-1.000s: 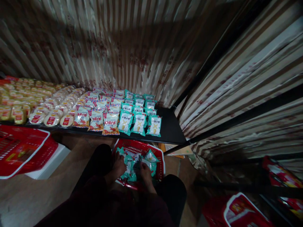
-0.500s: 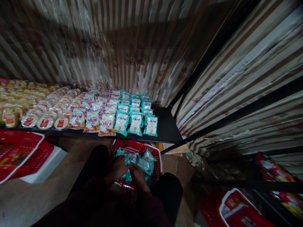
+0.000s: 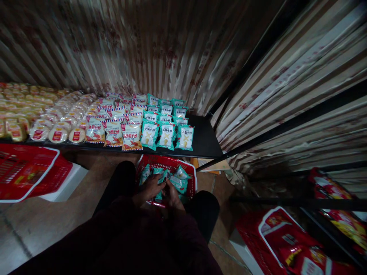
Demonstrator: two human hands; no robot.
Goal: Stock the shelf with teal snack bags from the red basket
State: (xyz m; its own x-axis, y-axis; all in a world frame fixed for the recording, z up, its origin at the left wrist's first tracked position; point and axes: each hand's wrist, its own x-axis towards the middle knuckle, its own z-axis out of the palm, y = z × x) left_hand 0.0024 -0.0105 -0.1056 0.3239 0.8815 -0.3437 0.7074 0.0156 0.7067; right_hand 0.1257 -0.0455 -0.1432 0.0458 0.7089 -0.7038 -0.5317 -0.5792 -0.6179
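A red plastic basket (image 3: 193,168) stands between my knees, with several teal snack bags (image 3: 181,183) in it. Over these bags, my left hand (image 3: 152,187) has its fingers closed on a teal snack bag (image 3: 163,176). My right hand (image 3: 173,195) is closed at the right side of the same bag, its fingertips close to the left hand's. Both hands partly hide the bag and the basket's near side. Beyond the basket, teal and white snack bags (image 3: 167,135) stand in three rows at the right part of a black shelf (image 3: 205,135).
Left of the teal rows are orange and white snack bags (image 3: 132,135) and round wrapped crackers (image 3: 58,134). A red basket (image 3: 25,172) on a white box (image 3: 67,183) sits at left. Another red basket (image 3: 252,229) is at lower right. A black metal bar (image 3: 258,143) slants across the right.
The view has tilted down, so shelf and basket sit higher. Both hands stay together in the basket, and the teal bag between them now shows raised at the fingertips.
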